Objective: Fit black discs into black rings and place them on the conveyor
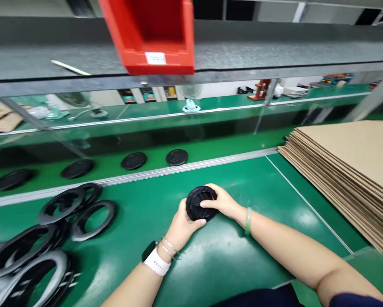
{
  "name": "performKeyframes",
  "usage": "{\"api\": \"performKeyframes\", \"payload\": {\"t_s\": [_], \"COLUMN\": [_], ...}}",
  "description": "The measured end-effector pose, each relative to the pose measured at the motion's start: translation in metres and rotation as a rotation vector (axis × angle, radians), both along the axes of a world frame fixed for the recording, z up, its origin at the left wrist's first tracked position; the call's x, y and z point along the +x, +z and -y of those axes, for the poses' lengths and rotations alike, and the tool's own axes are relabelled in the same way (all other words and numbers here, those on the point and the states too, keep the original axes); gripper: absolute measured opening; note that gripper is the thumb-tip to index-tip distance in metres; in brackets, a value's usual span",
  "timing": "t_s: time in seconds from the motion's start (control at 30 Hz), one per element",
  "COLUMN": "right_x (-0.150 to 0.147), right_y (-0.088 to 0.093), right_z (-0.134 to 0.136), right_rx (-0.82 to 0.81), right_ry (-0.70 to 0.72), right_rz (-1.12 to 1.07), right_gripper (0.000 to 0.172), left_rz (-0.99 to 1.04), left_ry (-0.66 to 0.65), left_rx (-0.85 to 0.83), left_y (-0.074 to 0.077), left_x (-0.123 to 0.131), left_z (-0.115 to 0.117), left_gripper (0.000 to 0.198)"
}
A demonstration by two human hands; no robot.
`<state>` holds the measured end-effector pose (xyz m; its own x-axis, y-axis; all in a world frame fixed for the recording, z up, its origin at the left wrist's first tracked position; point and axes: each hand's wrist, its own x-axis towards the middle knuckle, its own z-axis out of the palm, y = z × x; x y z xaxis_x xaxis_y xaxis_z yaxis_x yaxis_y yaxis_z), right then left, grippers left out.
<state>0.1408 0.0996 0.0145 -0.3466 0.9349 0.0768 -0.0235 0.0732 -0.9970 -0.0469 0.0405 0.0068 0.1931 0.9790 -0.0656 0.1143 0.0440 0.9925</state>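
Both my hands grip one round black plastic disc (198,204) just above the green bench top (249,183). My left hand (181,226) clasps its near left edge, thumb laid across the underside. My right hand (222,201) wraps the far right edge, fingers curled over the rim. A white watch is on my left wrist, a green bangle on my right. A heap of black plastic rings (38,243) lies at the left, well apart from my hands.
Several black discs (176,157) lie in a row on the green conveyor belt behind a metal rail. A stack of cardboard sheets (354,166) fills the right. A red bin (153,34) sits on the grey shelf overhead.
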Motion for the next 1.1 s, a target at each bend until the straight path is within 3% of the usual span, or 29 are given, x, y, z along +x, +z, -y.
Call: {"api": "performKeyframes", "payload": {"t_s": [0.07,0.13,0.33,0.43,0.5,0.57,0.67,0.77,0.87,1.0,1.1], "right_x": [0.002,0.002,-0.002,-0.001,0.003,0.008,0.015,0.018,0.017,0.016,0.016], "right_y": [0.004,0.007,0.006,0.001,-0.002,-0.004,-0.006,-0.007,-0.008,-0.007,-0.005], "right_z": [0.002,0.003,0.002,-0.002,-0.009,-0.018,-0.028,-0.031,-0.032,-0.034,-0.037], "right_rx": [-0.047,-0.07,-0.073,-0.124,-0.172,-0.236,-0.311,-0.32,-0.318,-0.334,-0.34], "right_ry": [0.062,0.064,-0.009,-0.058,-0.135,-0.22,-0.286,-0.27,-0.233,-0.229,-0.222], "right_rz": [-0.013,0.019,0.124,0.079,0.003,-0.102,-0.243,-0.324,-0.371,-0.428,-0.485], "right_gripper": [0.056,0.054,0.049,0.052,0.054,0.057,0.058,0.055,0.053,0.053,0.052], "left_rz": [-0.045,-0.065,-0.105,-0.18,-0.26,-0.364,-0.5,-0.538,-0.462,-0.218,0.013], "left_ry": [-0.02,-0.006,0.064,0.122,0.246,0.459,0.783,0.891,0.747,0.313,0.072], "left_rx": [0.039,0.058,0.088,0.094,0.114,0.14,0.096,0.023,0.046,0.092,0.028], "left_y": [0.001,0.001,0.005,0.016,0.03,0.044,0.058,0.058,0.05,0.046,0.046], "left_x": [-0.001,-0.002,0.001,-0.009,-0.031,-0.065,-0.117,-0.136,-0.111,-0.052,-0.029], "left_z": [0.001,0.002,0.005,0.001,-0.004,-0.009,-0.011,-0.012,-0.015,-0.01,-0.001], "left_gripper": [0.075,0.075,0.078,0.068,0.058,0.049,0.058,0.062,0.059,0.062,0.064]}}
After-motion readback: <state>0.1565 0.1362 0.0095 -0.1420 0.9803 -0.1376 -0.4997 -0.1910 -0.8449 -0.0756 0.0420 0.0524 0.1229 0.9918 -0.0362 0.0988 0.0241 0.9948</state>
